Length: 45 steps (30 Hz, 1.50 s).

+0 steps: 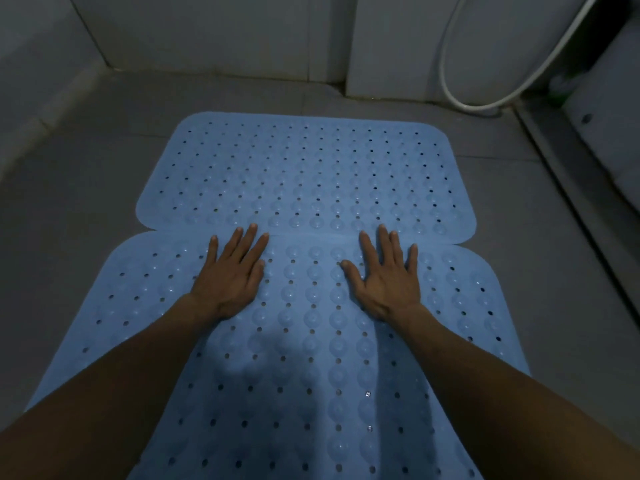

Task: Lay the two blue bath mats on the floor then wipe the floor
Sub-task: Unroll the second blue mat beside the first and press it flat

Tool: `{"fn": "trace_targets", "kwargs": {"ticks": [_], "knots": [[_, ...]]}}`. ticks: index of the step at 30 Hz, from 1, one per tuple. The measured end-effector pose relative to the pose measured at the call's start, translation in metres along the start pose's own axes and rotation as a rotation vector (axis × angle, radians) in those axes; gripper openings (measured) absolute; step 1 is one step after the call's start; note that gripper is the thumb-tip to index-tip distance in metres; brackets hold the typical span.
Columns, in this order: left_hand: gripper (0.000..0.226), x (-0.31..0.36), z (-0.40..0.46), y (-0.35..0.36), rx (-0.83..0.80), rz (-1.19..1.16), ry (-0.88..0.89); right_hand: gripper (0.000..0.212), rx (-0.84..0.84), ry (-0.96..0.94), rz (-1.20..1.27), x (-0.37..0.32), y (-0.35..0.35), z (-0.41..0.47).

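Two blue perforated bath mats lie flat on the grey tiled floor (86, 188). The far mat (304, 168) stretches across the middle of the view. The near mat (304, 358) lies toward me, its far edge slightly overlapping the far mat's near edge. My left hand (232, 275) rests palm down on the near mat close to that seam, fingers spread. My right hand (384, 275) lies flat the same way, a little to the right. Neither hand holds anything.
Grey tiled walls (207, 32) close off the far side. A white hose (485, 105) loops down at the far right corner. A raised ledge or door track (568, 188) runs along the right side. Bare floor shows left and right of the mats.
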<state>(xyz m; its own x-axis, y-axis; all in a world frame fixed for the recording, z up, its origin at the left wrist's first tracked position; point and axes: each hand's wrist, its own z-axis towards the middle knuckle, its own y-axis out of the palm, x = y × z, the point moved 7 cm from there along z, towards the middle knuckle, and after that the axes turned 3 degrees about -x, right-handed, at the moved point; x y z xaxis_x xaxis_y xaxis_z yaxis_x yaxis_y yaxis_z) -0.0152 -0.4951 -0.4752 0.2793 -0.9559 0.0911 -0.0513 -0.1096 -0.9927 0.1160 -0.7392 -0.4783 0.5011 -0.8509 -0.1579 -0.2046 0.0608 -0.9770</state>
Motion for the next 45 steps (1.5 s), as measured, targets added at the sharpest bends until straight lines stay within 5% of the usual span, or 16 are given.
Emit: {"fn": "trace_targets", "kwargs": {"ticks": [9,15,25,45], "knots": [[0.058,-0.013,-0.003,0.01,-0.132,-0.095,-0.012,0.078,-0.251,-0.002,-0.058,-0.011,-0.003,0.005],[0.064,-0.063,-0.036,-0.01,0.037,-0.141,-0.135,0.065,-0.035,-0.093,-0.023,-0.076,-0.013,-0.018],[0.059,-0.105,-0.066,0.0,0.051,-0.119,-0.109,0.062,-0.074,-0.177,0.097,-0.212,0.033,-0.031],[0.054,-0.093,-0.067,-0.011,0.142,-0.118,-0.096,0.058,0.079,-0.038,0.103,-0.225,0.045,-0.032]]}}
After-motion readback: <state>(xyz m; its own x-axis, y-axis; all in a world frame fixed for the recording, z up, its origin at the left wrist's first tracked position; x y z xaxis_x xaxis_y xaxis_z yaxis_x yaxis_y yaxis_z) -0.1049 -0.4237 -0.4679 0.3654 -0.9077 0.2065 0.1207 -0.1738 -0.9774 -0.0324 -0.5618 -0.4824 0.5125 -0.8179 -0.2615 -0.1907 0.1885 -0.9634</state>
